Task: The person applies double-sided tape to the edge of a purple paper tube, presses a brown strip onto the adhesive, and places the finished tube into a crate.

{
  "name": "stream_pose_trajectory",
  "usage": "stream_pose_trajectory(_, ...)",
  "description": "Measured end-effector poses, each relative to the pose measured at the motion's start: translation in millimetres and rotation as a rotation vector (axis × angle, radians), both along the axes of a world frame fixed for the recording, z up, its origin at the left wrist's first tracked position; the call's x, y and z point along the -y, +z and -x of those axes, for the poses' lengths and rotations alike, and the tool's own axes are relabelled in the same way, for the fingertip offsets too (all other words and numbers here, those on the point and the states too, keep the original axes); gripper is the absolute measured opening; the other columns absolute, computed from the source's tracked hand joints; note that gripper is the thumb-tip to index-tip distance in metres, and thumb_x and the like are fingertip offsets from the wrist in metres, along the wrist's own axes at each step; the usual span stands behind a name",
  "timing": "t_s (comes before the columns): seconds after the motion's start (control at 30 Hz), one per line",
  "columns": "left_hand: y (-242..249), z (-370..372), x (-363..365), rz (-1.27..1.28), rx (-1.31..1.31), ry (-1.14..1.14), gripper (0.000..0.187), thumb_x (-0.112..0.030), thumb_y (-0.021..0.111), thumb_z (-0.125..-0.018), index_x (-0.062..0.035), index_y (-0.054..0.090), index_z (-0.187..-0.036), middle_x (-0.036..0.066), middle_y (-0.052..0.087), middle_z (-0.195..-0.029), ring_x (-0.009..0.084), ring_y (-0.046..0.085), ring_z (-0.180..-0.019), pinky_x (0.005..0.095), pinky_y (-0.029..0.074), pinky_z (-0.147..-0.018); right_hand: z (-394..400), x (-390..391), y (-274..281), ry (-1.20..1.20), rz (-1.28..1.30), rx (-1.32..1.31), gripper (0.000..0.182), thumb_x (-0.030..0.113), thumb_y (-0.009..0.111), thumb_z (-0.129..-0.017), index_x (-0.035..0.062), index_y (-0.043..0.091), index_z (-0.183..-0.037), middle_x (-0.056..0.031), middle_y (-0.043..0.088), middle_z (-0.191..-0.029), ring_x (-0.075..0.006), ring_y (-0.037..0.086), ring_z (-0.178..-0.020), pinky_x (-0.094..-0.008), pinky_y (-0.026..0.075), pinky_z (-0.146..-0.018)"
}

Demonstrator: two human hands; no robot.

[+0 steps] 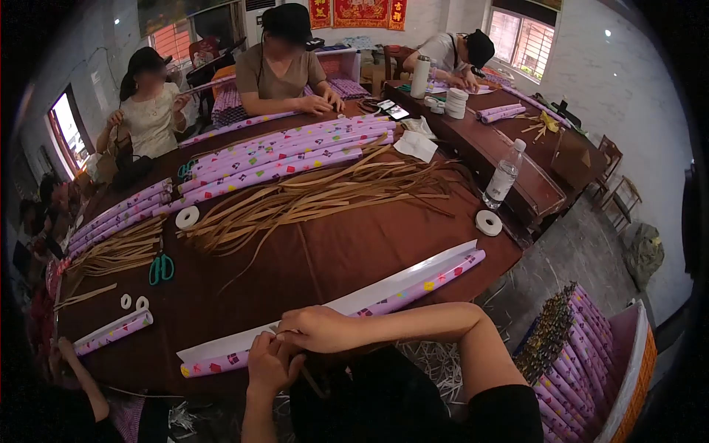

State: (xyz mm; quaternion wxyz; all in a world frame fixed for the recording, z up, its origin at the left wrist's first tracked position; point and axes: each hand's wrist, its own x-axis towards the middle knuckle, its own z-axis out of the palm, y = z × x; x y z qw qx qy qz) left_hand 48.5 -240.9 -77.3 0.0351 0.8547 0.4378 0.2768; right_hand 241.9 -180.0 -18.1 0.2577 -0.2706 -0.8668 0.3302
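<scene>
Left margin: people point(44, 221) in the background, blurred and too dark to separate; at lower left, a co-worker's hand point(66, 348) at the end of a short patterned roll point(114, 332), that person partly cut off.
Left tabletop: green-handled scissors point(161, 269) beside tan strips point(125, 251), with two small white rings point(134, 302) nearer the short roll.
Patterned sheet point(399, 284): slanting across the near side of the brown table point(244, 284), white face up, purple near edge rolled; its left end lies close to the near table edge, and its middle is partly covered by the hands.
Open room: a band of brown tabletop between the sheet and the long brown strips point(310, 193).
Left hand point(272, 362): over the rolled edge, fingers bent, thumb apart; whether the tips pinch anything cannot be told.
Right hand point(314, 328): just above, fingers curled and pressed together, tips meeting the left hand's; what lies between is too small to tell.
Hanging strip point(317, 385): below the hands, its upper end hidden.
Right table edge: water bottle point(504, 176) upright, white tape roll point(488, 222) just beside it, near the corner.
Lower right: stacked patterned rolls point(572, 347) below table level, cut off by the lower margin.
</scene>
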Motion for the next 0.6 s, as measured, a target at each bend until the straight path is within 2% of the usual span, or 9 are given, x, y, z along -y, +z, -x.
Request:
stream_pose_trajectory(0.03,-2,1,0,0.003,0.002,0.003,0.036,-0.04,0.063,-0.085,-0.0071,0.064,-0.099,0.011,0.061,-0.091,0.032,0.054,-0.086,0.0441,0.046,-0.074,2,-7,5,0.117,0.198,-0.103,0.02,0.02,0.062,-0.092,0.0015,0.067,-0.098,-0.0109,0.063,-0.097,-0.0251,0.065,-0.081,-0.0324,0.052,-0.074)
stream_pose_trajectory(0.07,-4,1,-1,-0.047,-0.003,0.007,0.051,-0.054,0.054,-0.086,-0.0077,0.065,-0.105,0.012,0.062,-0.096,0.0334,0.055,-0.09,0.0447,0.046,-0.078,6,-15,10,0.12,0.2,-0.101,0.02,0.02,0.062,-0.092,0.0015,0.067,-0.098,-0.0109,0.063,-0.097,-0.0251,0.065,-0.081,-0.0324,0.052,-0.074)
stream_pose_trajectory(0.13,-4,1,-1,-0.094,-0.007,0.011,0.066,-0.067,0.045,-0.088,-0.0082,0.065,-0.11,0.012,0.063,-0.102,0.0348,0.056,-0.094,0.0454,0.046,-0.082,19,-35,23,0.295,0.602,-0.353,0.021,0.019,0.064,-0.091,0.0002,0.072,-0.091,-0.008,0.07,-0.091,-0.0181,0.063,-0.071,-0.0301,0.048,-0.062)
stream_pose_trajectory(0.2,1,2,0,0.138,-0.026,0.014,0.088,-0.08,0.026,-0.085,-0.0089,0.064,-0.12,0.013,0.063,-0.118,0.0366,0.055,-0.103,0.048,0.044,-0.091,35,-54,35,0.331,0.887,-0.336,0.022,0.017,0.065,-0.089,-0.0033,0.072,-0.085,-0.0099,0.072,-0.088,-0.0133,0.063,-0.071,-0.0248,0.047,-0.06)
stream_pose_trajectory(0.33,5,1,0,0.161,0.002,0.004,0.092,-0.081,0.025,-0.084,-0.0072,0.061,-0.125,0.014,0.06,-0.129,0.0362,0.057,-0.107,0.0494,0.04,-0.097,81,-66,15,0.534,1.257,-0.371,0.021,0.017,0.061,-0.09,-0.0024,0.069,-0.091,-0.0135,0.071,-0.088,-0.0148,0.062,-0.07,-0.0261,0.045,-0.059)
stream_pose_trajectory(0.43,10,0,-3,0.231,0.101,-0.035,0.091,-0.079,0.033,-0.084,-0.0027,0.06,-0.124,0.017,0.062,-0.12,0.0371,0.057,-0.112,0.0478,0.039,-0.101,97,-61,-1,0.451,1.334,-0.29,0.023,0.023,0.059,-0.095,0.0018,0.068,-0.095,-0.0057,0.068,-0.077,-0.0059,0.055,-0.059,-0.0209,0.041,-0.051)
stream_pose_trajectory(0.5,3,5,1,0.15,-0.065,0.018,0.084,-0.075,0.041,-0.085,-0.0024,0.059,-0.124,0.018,0.062,-0.118,0.0374,0.056,-0.112,0.0476,0.041,-0.099,96,-67,-18,0.569,1.324,-0.301,0.026,0.027,0.059,-0.096,0.0026,0.065,-0.097,-0.0048,0.066,-0.079,-0.0063,0.053,-0.059,-0.0188,0.039,-0.049)
stream_pose_trajectory(0.57,23,3,3,0.413,-0.008,0.015,0.076,-0.068,0.046,-0.089,-0.0016,0.059,-0.124,0.019,0.062,-0.118,0.0371,0.056,-0.113,0.0463,0.043,-0.098,93,-62,-17,0.553,1.324,-0.4,0.028,0.032,0.058,-0.097,0.0039,0.062,-0.094,-0.0045,0.062,-0.082,-0.008,0.052,-0.061,-0.0182,0.039,-0.05)
stream_pose_trajectory(0.6,19,4,2,0.337,-0.029,0.001,0.074,-0.066,0.046,-0.09,-0.0013,0.058,-0.123,0.02,0.062,-0.118,0.0367,0.057,-0.112,0.0452,0.044,-0.097,91,-66,-16,0.607,1.354,-0.401,0.029,0.032,0.056,-0.098,0.0044,0.06,-0.091,-0.0048,0.061,-0.082,-0.0091,0.052,-0.064,-0.0197,0.041,-0.053)
